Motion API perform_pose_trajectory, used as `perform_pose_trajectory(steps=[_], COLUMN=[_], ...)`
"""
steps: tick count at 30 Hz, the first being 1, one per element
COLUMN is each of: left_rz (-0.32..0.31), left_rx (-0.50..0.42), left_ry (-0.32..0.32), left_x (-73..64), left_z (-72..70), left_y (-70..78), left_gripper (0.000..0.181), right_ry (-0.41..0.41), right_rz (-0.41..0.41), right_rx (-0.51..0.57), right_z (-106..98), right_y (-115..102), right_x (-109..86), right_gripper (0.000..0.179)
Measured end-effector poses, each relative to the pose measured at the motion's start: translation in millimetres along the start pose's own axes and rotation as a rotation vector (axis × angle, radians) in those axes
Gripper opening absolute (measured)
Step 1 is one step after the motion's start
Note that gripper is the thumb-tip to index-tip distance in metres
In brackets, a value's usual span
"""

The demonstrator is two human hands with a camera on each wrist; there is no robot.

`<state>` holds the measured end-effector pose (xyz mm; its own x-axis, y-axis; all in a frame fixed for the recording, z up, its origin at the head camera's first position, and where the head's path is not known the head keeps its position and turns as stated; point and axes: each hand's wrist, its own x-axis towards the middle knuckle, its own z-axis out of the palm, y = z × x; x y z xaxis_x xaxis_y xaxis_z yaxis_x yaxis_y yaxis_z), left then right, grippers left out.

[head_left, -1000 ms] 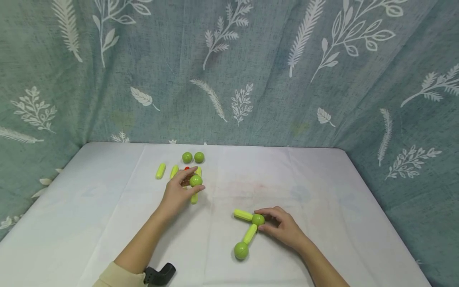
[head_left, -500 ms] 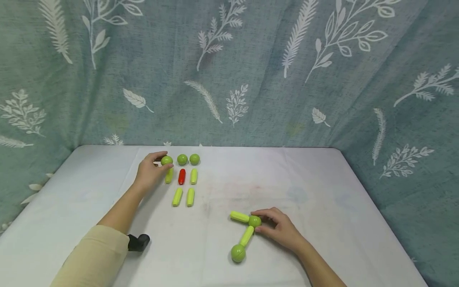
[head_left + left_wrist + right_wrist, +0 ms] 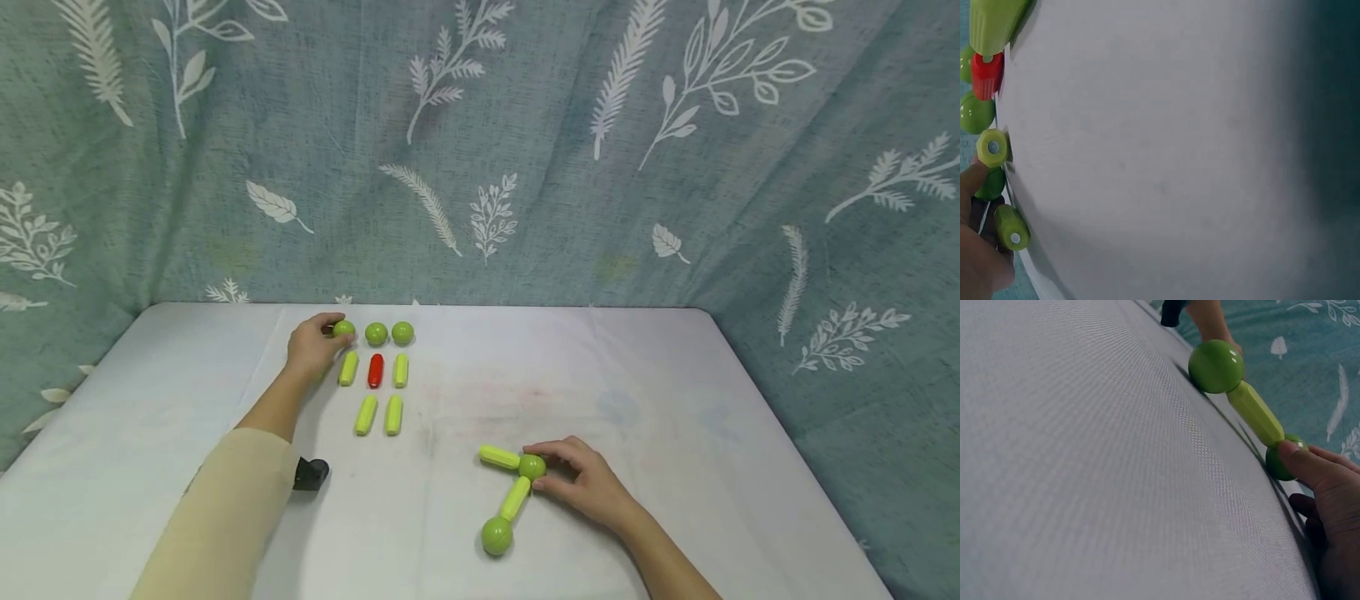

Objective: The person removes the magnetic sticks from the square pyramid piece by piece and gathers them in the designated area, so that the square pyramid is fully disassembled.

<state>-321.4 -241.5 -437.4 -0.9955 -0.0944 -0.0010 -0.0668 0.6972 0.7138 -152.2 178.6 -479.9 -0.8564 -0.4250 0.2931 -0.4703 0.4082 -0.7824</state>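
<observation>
White table (image 3: pixel 637 383) sees a double pinch

Nearest, a ball-and-rod piece (image 3: pixel 514 499); the right hand (image 3: pixel 581 479) pinches its inner ball (image 3: pixel 532 467). Beyond lie green rods (image 3: pixel 366 415) and a red rod (image 3: pixel 376 371); near the far edge, the left hand (image 3: pixel 309 346) pinches another ball (image 3: pixel 344 328) beside two more balls (image 3: pixel 376 334).

Hands (image 3: pixel 310 347) (image 3: pixel 587 479) on two green balls (image 3: pixel 344 329) (image 3: pixel 532 467)

There are five green balls (image 3: pixel 497 536), six yellow-green sticks (image 3: pixel 393 415) plus a seventh stick (image 3: pixel 1011 225) seen only from the left wrist, one red stick (image 3: pixel 376 372), one left hand (image 3: pixel 310 347) and one right hand (image 3: pixel 583 477).
</observation>
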Motion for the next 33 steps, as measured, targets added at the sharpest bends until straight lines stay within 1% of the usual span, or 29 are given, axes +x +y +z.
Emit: perform_pose_trajectory(steps=[3,7,11,14,16,18,22,24,27,31,33], left_rz=[0.005,0.010,0.015,0.002,0.000,0.005,0.022,0.023,0.030,0.059,0.067], left_rx=[-0.006,-0.049,-0.058,-0.071,-0.069,-0.076,-0.082,-0.094,-0.112,-0.149,-0.163], left_ry=[0.009,-0.018,-0.032,-0.035,-0.021,0.011,0.095,0.114,0.129,0.148,0.143], left_x=[-0.1,2.4,3.3,1.3,-0.2,-1.7,-10.7,-17.9,-31.9,-53.0,-64.4], left_z=[1.3,-1.4,0.8,3.3,4.0,3.6,1.1,0.3,-0.1,-1.1,-1.5], left_y=[1.8,1.6,-1.3,-1.5,-0.7,1.4,8.2,12.3,16.5,20.3,23.2], left_gripper=[0.051,0.055,0.057,0.060,0.062,0.064,0.064,0.063,0.061,0.060,0.060], right_ry=[-0.004,-0.002,0.004,0.002,0.001,0.004,0.013,0.014,0.008,0.000,-0.005], right_rz=[0.001,-0.001,0.001,0.012,0.022,0.022,0.010,0.015,0.029,0.036,0.038], right_rx=[0.001,0.001,0.005,0.007,0.004,-0.006,-0.023,-0.028,-0.030,-0.024,-0.018], right_z=[-0.8,-0.7,-0.6,-0.3,-0.3,-0.3,-1.1,-1.3,-0.7,0.0,-0.2], right_y=[0.4,-0.1,-0.6,-2.1,-4.5,-7.8,-17.3,-18.5,-14.7,-8.3,-7.2], right_x=[-0.8,0.8,0.1,-0.6,-0.8,-0.2,0.5,0.8,0.2,-0.7,-0.7], right_gripper=[0.038,0.038,0.037,0.038,0.038,0.038,0.039,0.039,0.039,0.039,0.039])
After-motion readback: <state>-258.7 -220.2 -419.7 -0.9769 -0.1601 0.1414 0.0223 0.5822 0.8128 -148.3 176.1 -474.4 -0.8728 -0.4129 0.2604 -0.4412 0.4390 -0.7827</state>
